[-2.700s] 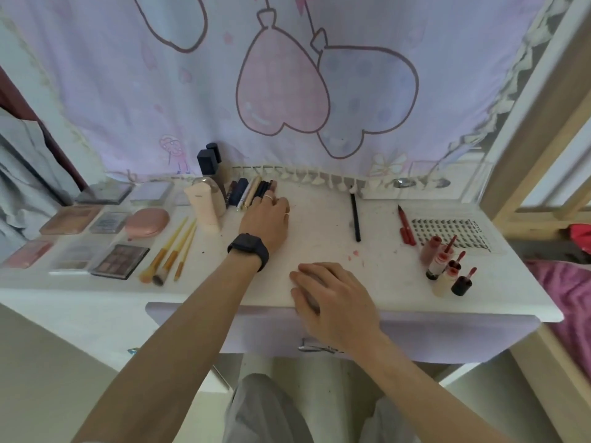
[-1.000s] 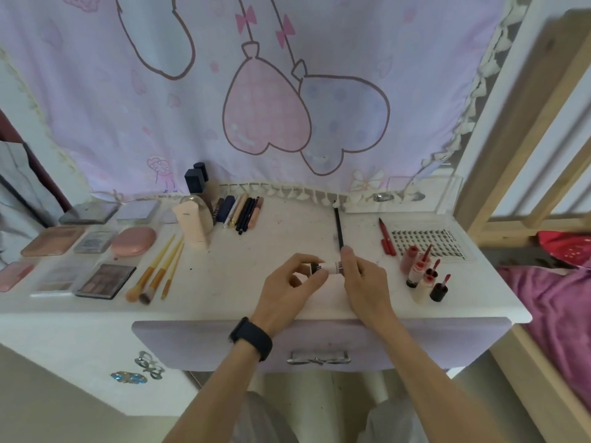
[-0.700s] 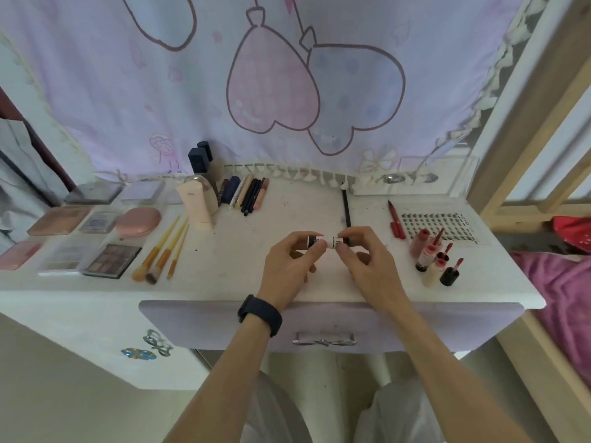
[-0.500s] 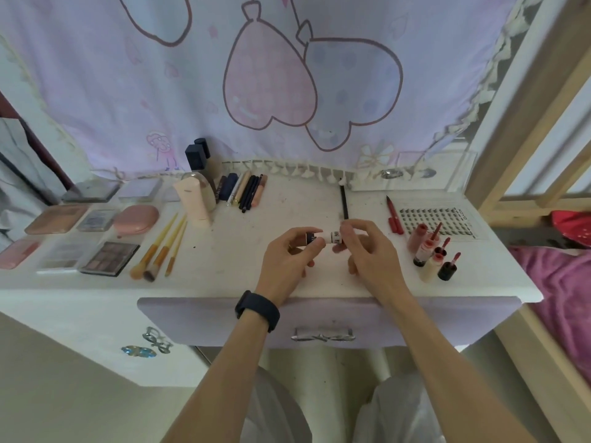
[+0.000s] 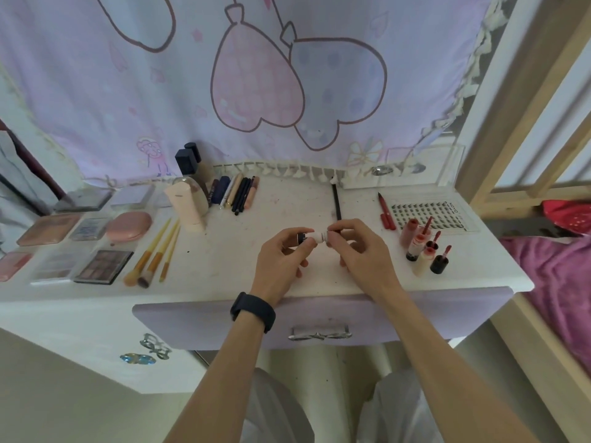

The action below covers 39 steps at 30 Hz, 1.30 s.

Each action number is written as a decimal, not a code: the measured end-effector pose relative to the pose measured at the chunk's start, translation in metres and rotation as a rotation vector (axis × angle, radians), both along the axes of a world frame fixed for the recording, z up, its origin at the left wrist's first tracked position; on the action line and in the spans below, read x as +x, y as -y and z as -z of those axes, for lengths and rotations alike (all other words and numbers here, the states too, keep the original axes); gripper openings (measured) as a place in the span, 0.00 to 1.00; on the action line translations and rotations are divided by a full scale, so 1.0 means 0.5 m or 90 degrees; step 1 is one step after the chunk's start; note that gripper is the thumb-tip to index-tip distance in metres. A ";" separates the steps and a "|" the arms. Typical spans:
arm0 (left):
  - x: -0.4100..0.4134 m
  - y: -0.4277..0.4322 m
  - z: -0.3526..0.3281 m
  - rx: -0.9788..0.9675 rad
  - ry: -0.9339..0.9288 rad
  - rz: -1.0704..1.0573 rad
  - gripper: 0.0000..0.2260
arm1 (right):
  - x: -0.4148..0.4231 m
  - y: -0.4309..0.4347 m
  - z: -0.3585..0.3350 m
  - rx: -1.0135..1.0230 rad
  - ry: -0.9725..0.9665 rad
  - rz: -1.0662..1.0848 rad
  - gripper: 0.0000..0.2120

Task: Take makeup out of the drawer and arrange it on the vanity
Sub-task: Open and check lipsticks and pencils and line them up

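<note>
The left hand [image 5: 281,257] and the right hand [image 5: 361,254] are together just above the middle of the white tabletop [image 5: 281,206]. Both are clamped on a small white cylindrical tube with a dark cap [image 5: 319,236], which lies crosswise between them. The left hand, with a black wristband [image 5: 252,311] on its wrist, pinches the dark end. The right hand pinches the white end. Fingers cover most of the tube, so I cannot tell whether the cap is seated or loosened, and any label is too small to read.

Below the hands the lilac drawer front [image 5: 192,321] sits flush under the tabletop edge, so its contents are hidden.

- **Left side:** flat eyeshadow palettes [image 5: 102,266] lie in rows, and the outermost are cut off by the frame edge. Near them are a pink oval compact [image 5: 128,222] and three yellow-handled brushes [image 5: 156,254].
- **Back:** a cream squeeze tube [image 5: 188,206] stands beside a row of slim pencils and pens [image 5: 236,195]. A thin black pencil [image 5: 335,203] has its near tip hidden behind the right fingers.
- **Right side:** a red pen [image 5: 385,212] lies beside a clear tray of false lashes [image 5: 428,212]. Nearer the front edge is a cluster of small red and cream lip-gloss bottles [image 5: 422,247].

The lilac curtain with heart balloons [image 5: 287,91] covers whatever is behind the tabletop.
</note>
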State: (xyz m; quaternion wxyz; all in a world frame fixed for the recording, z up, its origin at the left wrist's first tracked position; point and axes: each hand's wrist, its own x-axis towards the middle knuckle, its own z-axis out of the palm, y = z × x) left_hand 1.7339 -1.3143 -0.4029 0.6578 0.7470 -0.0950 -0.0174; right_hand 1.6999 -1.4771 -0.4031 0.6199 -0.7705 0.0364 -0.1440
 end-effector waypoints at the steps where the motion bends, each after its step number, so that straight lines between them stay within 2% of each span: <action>1: 0.000 0.001 0.001 -0.001 0.000 -0.003 0.08 | 0.000 0.004 0.002 0.012 0.004 -0.013 0.09; 4: 0.000 0.002 0.002 -0.005 -0.002 -0.003 0.07 | 0.000 0.011 -0.001 0.030 -0.008 -0.033 0.15; 9: 0.001 0.000 0.001 0.003 0.001 -0.002 0.07 | 0.007 0.000 0.003 -0.008 -0.011 0.005 0.04; 11: 0.001 0.001 0.002 0.002 -0.002 -0.002 0.06 | 0.005 0.000 0.007 0.001 0.002 0.006 0.03; 15: 0.000 0.002 0.003 -0.013 -0.012 -0.002 0.06 | 0.004 0.006 0.010 0.051 0.017 0.005 0.09; 22: 0.001 0.002 0.005 -0.022 -0.029 -0.007 0.07 | -0.001 0.004 0.009 0.017 0.031 -0.005 0.14; 26: 0.000 -0.002 0.003 -0.022 -0.018 -0.001 0.07 | 0.002 0.000 0.004 -0.010 -0.012 0.004 0.07; 30: 0.001 0.000 0.001 -0.013 -0.015 0.015 0.08 | 0.005 -0.003 0.015 -0.057 0.012 0.038 0.04; 34: 0.004 -0.002 -0.004 -0.023 -0.054 0.011 0.10 | 0.002 -0.003 0.012 -0.037 0.041 0.016 0.06; 39: 0.003 -0.023 -0.014 -0.111 -0.140 0.065 0.10 | -0.011 -0.007 -0.018 -0.115 0.054 -0.025 0.07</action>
